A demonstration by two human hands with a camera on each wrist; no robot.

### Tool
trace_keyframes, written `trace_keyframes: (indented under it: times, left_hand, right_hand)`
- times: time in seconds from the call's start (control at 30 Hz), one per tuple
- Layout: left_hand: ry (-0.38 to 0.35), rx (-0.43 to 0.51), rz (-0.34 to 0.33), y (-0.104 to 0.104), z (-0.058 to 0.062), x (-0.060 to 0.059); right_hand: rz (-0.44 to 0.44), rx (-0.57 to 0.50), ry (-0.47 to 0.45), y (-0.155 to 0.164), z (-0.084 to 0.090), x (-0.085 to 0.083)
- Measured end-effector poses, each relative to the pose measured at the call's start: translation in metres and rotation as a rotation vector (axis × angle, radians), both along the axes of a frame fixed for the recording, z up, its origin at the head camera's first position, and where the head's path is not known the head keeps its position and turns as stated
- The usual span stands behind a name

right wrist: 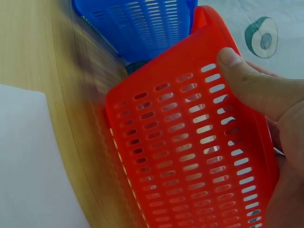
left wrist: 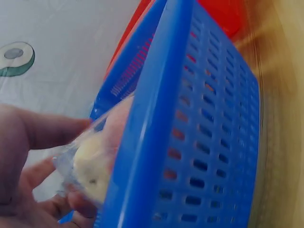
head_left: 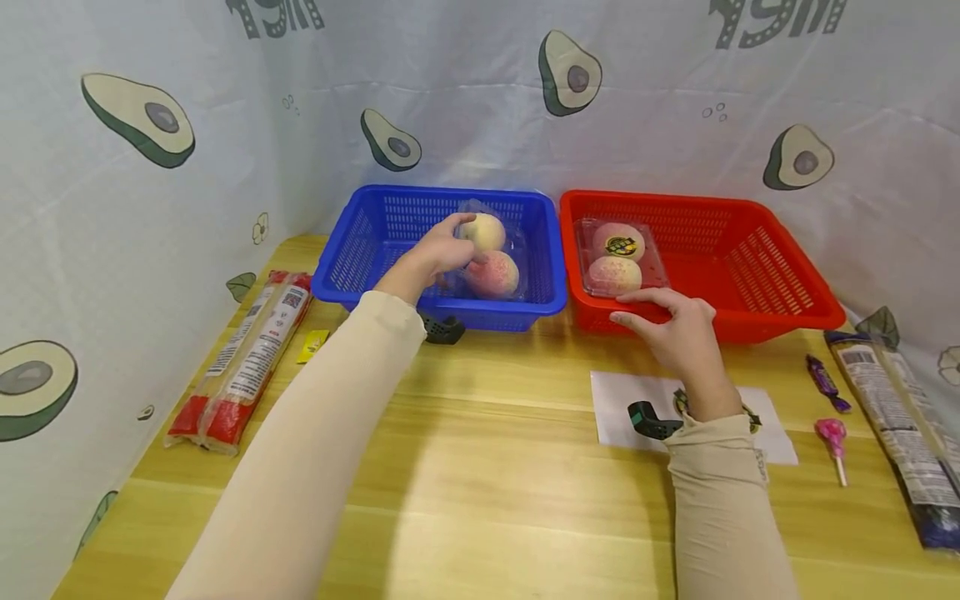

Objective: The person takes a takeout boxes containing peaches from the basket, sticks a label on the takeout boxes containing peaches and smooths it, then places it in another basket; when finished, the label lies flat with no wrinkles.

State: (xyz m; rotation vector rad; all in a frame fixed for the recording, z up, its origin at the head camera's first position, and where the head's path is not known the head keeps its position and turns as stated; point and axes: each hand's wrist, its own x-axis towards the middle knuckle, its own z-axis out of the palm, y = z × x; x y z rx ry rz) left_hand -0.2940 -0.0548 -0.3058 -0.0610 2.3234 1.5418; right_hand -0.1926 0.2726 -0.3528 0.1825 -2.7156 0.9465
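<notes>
A clear plastic pack of two peaches (head_left: 492,275) is inside the blue basket (head_left: 352,287). My left hand (head_left: 442,250) reaches over the basket's near rim and grips this pack, its thumb and fingers spread around the side. In the left wrist view the pack (left wrist: 92,164) shows tilted behind the blue rim. Another clear pack of two peaches (head_left: 617,242) rests at the left end of the red basket (head_left: 757,325). My right hand (head_left: 678,329) holds that basket's front rim, thumb (right wrist: 232,59) on the outer wall and the other fingers partly hidden behind it.
Both baskets stand side by side against a curtain (head_left: 465,83). A white sheet (head_left: 618,408) lies under my right wrist. Right of it are a purple-wrapped candy (head_left: 827,383), a pink lollipop (head_left: 831,432) and a long package (head_left: 896,408). Left are a red-ended package (head_left: 247,358) and a yellow packet (head_left: 312,345).
</notes>
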Motion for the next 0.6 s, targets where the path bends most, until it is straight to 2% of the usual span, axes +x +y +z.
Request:
trace_keyframes:
  times: [0.13,0.2,0.27,0.4,0.5,0.6]
  left_hand:
    - [0.033,0.072,0.102,-0.002,0.007,0.003]
    - [0.09,0.083,0.129,-0.007,0.012,0.005]
    - [0.179,0.074,0.138,-0.012,0.02,0.009]
    - [0.364,0.106,0.159,-0.022,0.044,0.02]
    - [0.475,0.203,0.181,-0.029,0.065,0.033]
    - [0.562,0.313,0.179,-0.033,0.082,0.053]
  right_hand:
    - [0.01,-0.008,0.0,-0.001,0.0,-0.001]
    - [0.016,-0.011,-0.005,-0.002,-0.001,-0.002]
    - [0.017,-0.016,-0.01,-0.003,-0.001,-0.002]
    - [0.014,-0.01,-0.009,-0.003,0.0,-0.001]
    - [0.013,-0.003,0.0,-0.001,0.0,-0.001]
    - [0.015,-0.004,0.002,0.0,0.002,0.0]
